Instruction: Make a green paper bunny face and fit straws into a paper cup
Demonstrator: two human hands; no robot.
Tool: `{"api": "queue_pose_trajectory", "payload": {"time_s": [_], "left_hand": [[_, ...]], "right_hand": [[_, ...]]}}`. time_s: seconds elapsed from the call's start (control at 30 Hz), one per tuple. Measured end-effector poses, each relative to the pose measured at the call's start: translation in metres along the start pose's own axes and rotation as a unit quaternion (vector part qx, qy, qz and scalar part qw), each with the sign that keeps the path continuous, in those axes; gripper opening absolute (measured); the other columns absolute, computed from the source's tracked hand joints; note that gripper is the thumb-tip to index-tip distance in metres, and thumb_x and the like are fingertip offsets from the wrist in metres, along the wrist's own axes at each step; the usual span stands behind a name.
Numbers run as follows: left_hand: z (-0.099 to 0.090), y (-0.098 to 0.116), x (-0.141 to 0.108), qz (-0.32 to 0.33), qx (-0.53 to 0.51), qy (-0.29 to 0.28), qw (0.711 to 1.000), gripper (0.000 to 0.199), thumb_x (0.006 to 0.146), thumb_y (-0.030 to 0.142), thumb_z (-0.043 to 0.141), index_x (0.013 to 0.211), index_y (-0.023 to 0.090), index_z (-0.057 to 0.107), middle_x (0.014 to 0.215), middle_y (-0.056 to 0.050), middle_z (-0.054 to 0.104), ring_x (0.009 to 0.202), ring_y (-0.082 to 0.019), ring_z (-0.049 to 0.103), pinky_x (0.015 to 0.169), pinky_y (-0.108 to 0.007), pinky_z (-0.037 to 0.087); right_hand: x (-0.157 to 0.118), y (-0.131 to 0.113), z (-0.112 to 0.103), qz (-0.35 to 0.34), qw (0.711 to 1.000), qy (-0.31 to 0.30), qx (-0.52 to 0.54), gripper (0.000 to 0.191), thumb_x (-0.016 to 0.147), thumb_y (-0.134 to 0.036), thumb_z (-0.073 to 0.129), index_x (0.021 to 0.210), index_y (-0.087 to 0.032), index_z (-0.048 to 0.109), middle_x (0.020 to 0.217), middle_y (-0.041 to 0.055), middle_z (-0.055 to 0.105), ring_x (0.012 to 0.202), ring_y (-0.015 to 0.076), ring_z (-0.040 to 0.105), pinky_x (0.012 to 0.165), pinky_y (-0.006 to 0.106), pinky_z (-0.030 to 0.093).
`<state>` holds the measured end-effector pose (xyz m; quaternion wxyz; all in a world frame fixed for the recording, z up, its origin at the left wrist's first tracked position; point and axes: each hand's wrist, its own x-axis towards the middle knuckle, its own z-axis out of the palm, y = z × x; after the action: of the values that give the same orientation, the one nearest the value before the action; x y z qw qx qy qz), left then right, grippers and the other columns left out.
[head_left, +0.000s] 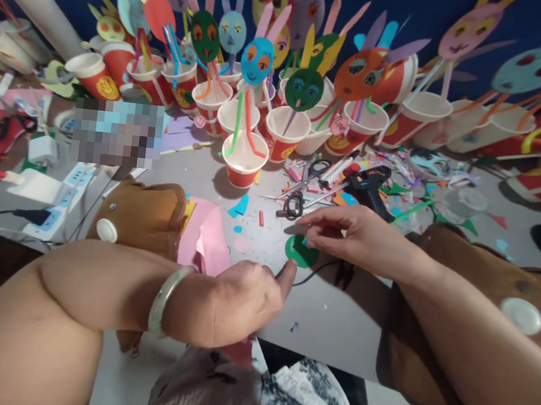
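Observation:
A green paper disc [300, 254] lies flat on the grey table in front of me. My left hand [245, 303], with a pale bangle on its wrist, is curled, and one finger reaches out to press the disc's near edge. Over the far side of the disc is my right hand [344, 233], thumb and fingertips pinched on a small blue piece. Most of that piece is hidden by the fingers. Black-handled scissors [294, 204] lie just beyond, beside a black glue gun [371, 187].
Paper cups with rabbit-faced paper figures, such as a blue face [258, 59], line the back. Brown padded arm covers [141, 215] lie left and right, the left one by pink paper [206, 234]. A power strip [60, 203] and paper scraps [240, 206] are on the table.

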<state>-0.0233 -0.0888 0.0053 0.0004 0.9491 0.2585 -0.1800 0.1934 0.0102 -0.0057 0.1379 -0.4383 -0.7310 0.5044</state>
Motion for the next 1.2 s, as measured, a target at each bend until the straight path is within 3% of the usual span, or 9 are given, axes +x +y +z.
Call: {"api": "queue_pose_trajectory", "payload": {"time_s": [0.17,0.37,0.6,0.93,1.0,1.07,1.13,1.2], "left_hand": [[0.012,0.005,-0.002,-0.008,0.033,0.045,0.998,0.073,0.086,0.024,0.053,0.150,-0.007,0.035,0.070,-0.007,0.060,0.063,-0.018,0.054,0.054,-0.030,0.040],[0.021,0.009,-0.001,-0.015,0.053,0.044,0.998,0.080,0.086,0.029,0.051,0.152,-0.008,0.026,0.073,-0.006,0.059,0.067,-0.018,0.053,0.056,-0.031,0.038],[0.011,0.005,0.000,-0.015,0.048,0.030,0.998,0.073,0.086,0.023,0.049,0.151,-0.007,0.032,0.073,-0.007,0.061,0.063,-0.017,0.054,0.052,-0.030,0.036],[-0.001,0.002,-0.003,-0.010,0.051,0.021,0.998,0.067,0.088,0.016,0.046,0.150,-0.006,0.034,0.074,-0.006,0.060,0.066,-0.017,0.056,0.056,-0.030,0.043],[-0.001,0.001,-0.004,-0.022,0.077,0.063,0.995,0.056,0.088,0.012,0.043,0.141,-0.002,0.048,0.078,-0.006,0.059,0.068,-0.017,0.055,0.057,-0.029,0.043],[-0.004,0.000,-0.005,-0.028,0.107,0.097,0.989,0.039,0.087,0.010,0.043,0.120,0.005,0.063,0.083,-0.007,0.056,0.068,-0.015,0.053,0.060,-0.028,0.043],[-0.008,-0.002,-0.007,-0.027,0.125,0.100,0.987,0.028,0.087,0.011,0.044,0.103,0.008,0.067,0.086,-0.006,0.054,0.066,-0.014,0.050,0.061,-0.028,0.043],[-0.013,-0.004,-0.007,-0.024,0.136,0.090,0.986,0.026,0.088,0.013,0.044,0.101,0.008,0.066,0.087,-0.006,0.055,0.064,-0.013,0.048,0.061,-0.027,0.042]], "right_hand": [[-0.001,0.000,0.004,-0.001,0.999,-0.040,0.019,0.033,0.083,-0.038,0.066,0.109,-0.019,0.071,0.073,0.0005,0.073,0.064,0.0137,0.067,0.059,0.025,0.053],[0.000,0.002,0.018,-0.003,1.000,0.008,0.026,0.030,0.081,-0.034,0.067,0.107,-0.019,0.073,0.072,0.0007,0.073,0.063,0.0146,0.067,0.060,0.026,0.054],[0.000,0.002,0.022,-0.013,1.000,0.018,0.002,0.029,0.082,-0.034,0.068,0.107,-0.020,0.074,0.074,0.0013,0.074,0.065,0.0149,0.068,0.060,0.025,0.055],[-0.003,0.000,0.014,-0.019,0.999,0.021,-0.020,0.031,0.087,-0.038,0.066,0.108,-0.017,0.074,0.084,0.0060,0.077,0.073,0.0170,0.071,0.067,0.028,0.058],[-0.003,0.001,0.015,-0.020,0.999,0.023,-0.024,0.031,0.087,-0.038,0.066,0.108,-0.017,0.075,0.084,0.0060,0.077,0.073,0.0172,0.071,0.068,0.029,0.058],[-0.003,0.001,0.015,-0.018,0.999,0.022,-0.023,0.032,0.086,-0.038,0.066,0.109,-0.017,0.074,0.081,0.0052,0.076,0.071,0.0169,0.070,0.067,0.028,0.058],[-0.003,0.001,0.016,-0.012,1.000,0.017,-0.018,0.032,0.086,-0.037,0.066,0.110,-0.017,0.074,0.078,0.0041,0.075,0.069,0.0163,0.070,0.065,0.028,0.058],[-0.003,0.002,0.016,-0.009,1.000,0.016,-0.015,0.032,0.086,-0.036,0.066,0.111,-0.017,0.073,0.076,0.0033,0.075,0.068,0.0161,0.070,0.065,0.027,0.058]]}}
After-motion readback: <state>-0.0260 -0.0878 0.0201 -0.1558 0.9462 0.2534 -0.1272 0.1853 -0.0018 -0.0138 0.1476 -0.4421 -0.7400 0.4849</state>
